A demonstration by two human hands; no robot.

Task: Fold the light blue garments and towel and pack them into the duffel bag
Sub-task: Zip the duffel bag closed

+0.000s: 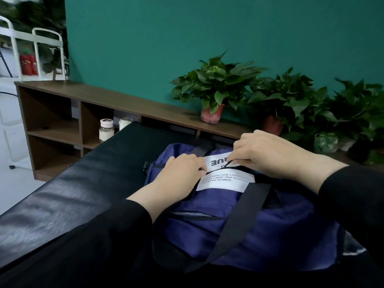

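From the head camera, the dark blue duffel bag (239, 221) lies on a black padded table (68, 196), right in front of the person. Its long axis runs from the near right corner of the view away to the far left, one end pointing up-left toward the shelf, the other out of sight at the lower right. A white printed label (225, 179) sits on top, split by the black zipper line (226, 169) that follows the same long axis. A black strap (241, 221) crosses the near side panel on a slant.

Both hands are on top of the bag, at the zipper. The left hand (178, 175) lies palm down on the blue fabric, fingers curled, with the fingertips (202, 169) pressed against the left edge of the label where the zipper line starts; whether they pinch the fabric I cannot tell. The right hand (268, 154) comes in from the right, thumb and forefinger pinched together on the small black zipper pull (229, 163), the other fingers curled behind. Both arms wear black sleeves (351, 194).

Behind the table, a brown wooden shelf (104, 100) runs along a teal wall (187, 38), with three potted plants (216, 88) on its top and two white-capped jars (106, 127) in an open compartment.
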